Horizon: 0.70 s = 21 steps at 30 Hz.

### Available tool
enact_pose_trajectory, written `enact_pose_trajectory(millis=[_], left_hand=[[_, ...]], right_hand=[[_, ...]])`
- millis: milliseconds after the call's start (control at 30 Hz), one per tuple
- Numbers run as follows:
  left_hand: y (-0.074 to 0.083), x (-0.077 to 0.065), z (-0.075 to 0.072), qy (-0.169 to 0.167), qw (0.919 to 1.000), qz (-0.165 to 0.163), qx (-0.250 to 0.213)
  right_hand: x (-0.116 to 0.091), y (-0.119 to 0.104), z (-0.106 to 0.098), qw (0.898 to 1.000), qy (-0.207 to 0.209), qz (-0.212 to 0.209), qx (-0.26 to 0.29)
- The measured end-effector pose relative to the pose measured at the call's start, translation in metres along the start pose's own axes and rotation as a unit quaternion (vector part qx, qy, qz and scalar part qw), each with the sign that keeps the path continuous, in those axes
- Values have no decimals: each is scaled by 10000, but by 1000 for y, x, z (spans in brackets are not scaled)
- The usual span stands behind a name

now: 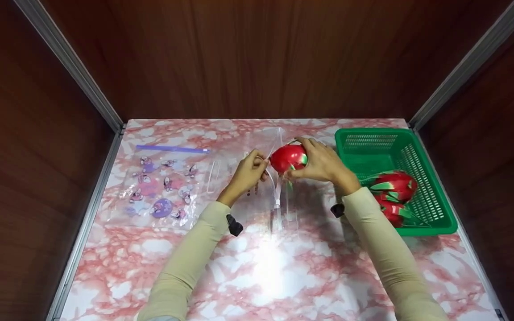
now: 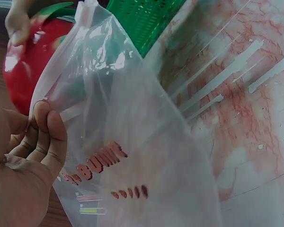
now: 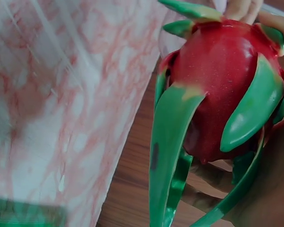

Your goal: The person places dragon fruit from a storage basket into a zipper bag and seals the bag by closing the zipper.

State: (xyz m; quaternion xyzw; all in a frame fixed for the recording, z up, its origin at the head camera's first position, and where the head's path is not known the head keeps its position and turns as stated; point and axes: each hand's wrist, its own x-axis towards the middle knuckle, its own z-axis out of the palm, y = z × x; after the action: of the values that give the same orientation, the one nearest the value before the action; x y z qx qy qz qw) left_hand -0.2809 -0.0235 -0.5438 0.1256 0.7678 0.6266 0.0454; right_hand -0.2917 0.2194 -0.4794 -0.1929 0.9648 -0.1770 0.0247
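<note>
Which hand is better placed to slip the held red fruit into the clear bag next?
Probably the right hand: it already grips the red fruit close beside the clear bag, while the left hand is occupied pinching the bag's edge.

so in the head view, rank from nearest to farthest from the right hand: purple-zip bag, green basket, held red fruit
1. Held red fruit: in the right hand.
2. Green basket: just right of that hand.
3. Purple-zip bag: far left, past the left hand.
</note>
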Motion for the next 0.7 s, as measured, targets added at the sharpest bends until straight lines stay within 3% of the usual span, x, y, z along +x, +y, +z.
enact_pose_trajectory(millis=[300,700], left_hand=[[-1,0,0,144,9998,-38,-144],[3,-2,0,-91,9998,145,-144]], right_hand=[[-1,2,10,9995,234,-131,186],[3,-7,22,9982,68,-120,-578]])
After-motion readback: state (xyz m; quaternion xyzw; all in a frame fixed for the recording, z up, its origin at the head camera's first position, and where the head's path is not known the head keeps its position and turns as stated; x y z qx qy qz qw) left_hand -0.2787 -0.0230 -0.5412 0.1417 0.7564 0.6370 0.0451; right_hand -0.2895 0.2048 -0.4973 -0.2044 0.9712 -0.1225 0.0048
